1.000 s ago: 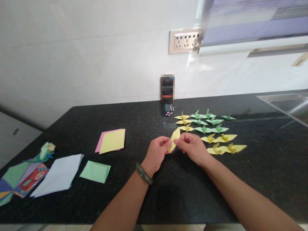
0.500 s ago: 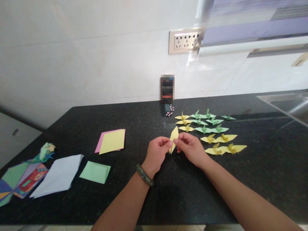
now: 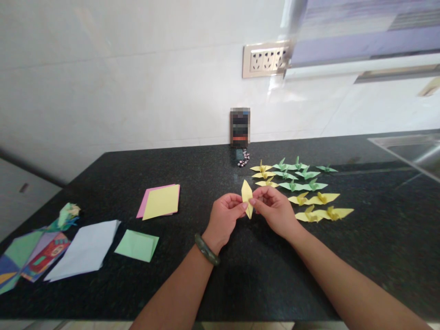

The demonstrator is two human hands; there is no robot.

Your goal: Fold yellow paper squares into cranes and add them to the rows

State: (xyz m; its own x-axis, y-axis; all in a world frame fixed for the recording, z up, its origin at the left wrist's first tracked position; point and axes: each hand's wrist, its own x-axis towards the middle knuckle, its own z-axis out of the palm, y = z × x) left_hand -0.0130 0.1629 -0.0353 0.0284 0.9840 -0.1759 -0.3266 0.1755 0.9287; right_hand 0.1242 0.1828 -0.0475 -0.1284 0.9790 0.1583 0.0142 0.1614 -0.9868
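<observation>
A narrow, diamond-shaped piece of folded yellow paper [image 3: 246,190] stands nearly upright between my hands above the dark countertop. My left hand [image 3: 225,215] pinches its left edge between thumb and fingers. On the other side, my right hand [image 3: 273,208] grips the right edge, thumb on the face toward me. Just beyond and to the right lie rows of folded paper cranes: small yellow cranes [image 3: 263,175], green cranes [image 3: 292,184] and larger yellow cranes [image 3: 321,198]. My right hand partly covers the nearest small yellow one.
To the left are yellow and pink paper sheets [image 3: 161,201], a folded green sheet [image 3: 137,245], white paper [image 3: 84,250] and a colourful printed packet [image 3: 44,256]. A pixelated phone-like object [image 3: 240,128] leans on the wall. A sink [image 3: 412,153] is at the right.
The folded yellow paper has turned, its top tip swinging left from a rightward tilt to nearly upright. Both hands keep hold of it in about the same place.
</observation>
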